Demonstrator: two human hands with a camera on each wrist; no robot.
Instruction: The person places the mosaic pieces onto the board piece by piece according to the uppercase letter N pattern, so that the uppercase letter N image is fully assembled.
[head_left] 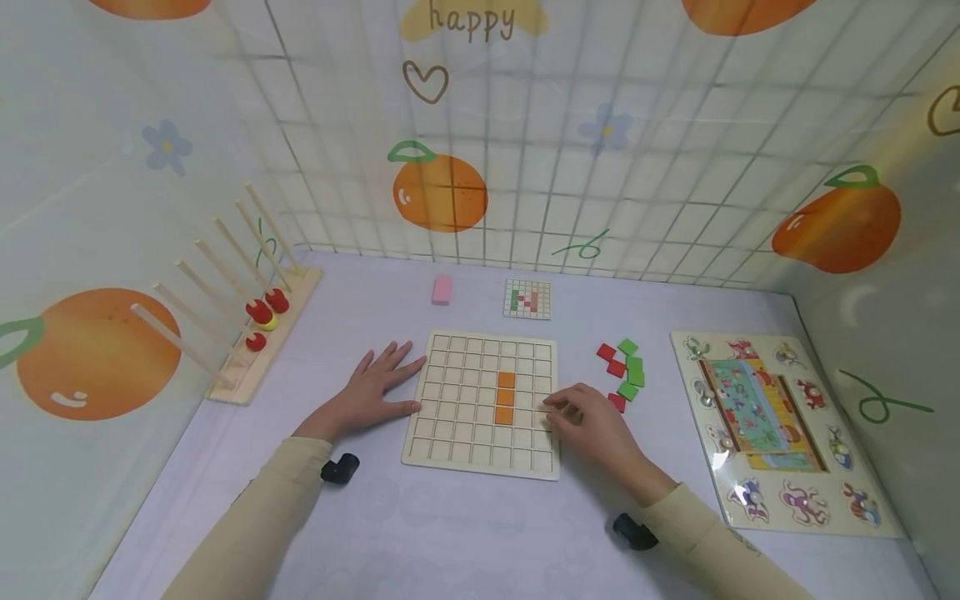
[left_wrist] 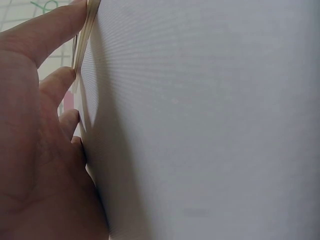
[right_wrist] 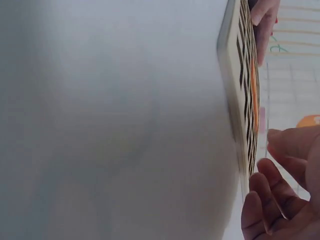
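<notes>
A square wooden grid board lies flat on the table, with a column of orange tiles in its cells right of centre. My left hand rests with spread fingers at the board's left edge; in the left wrist view, fingertips touch that edge. Over the right edge is my right hand, its fingers loosely bent. No tile shows between its thumb and fingers in the right wrist view. Loose red tiles and green tiles lie right of the board.
Behind the board are a small pattern card and a pink block. A wooden peg rack with several red pieces stands at left. On the right lies an animal puzzle board. Fabric-covered grid panels enclose the table.
</notes>
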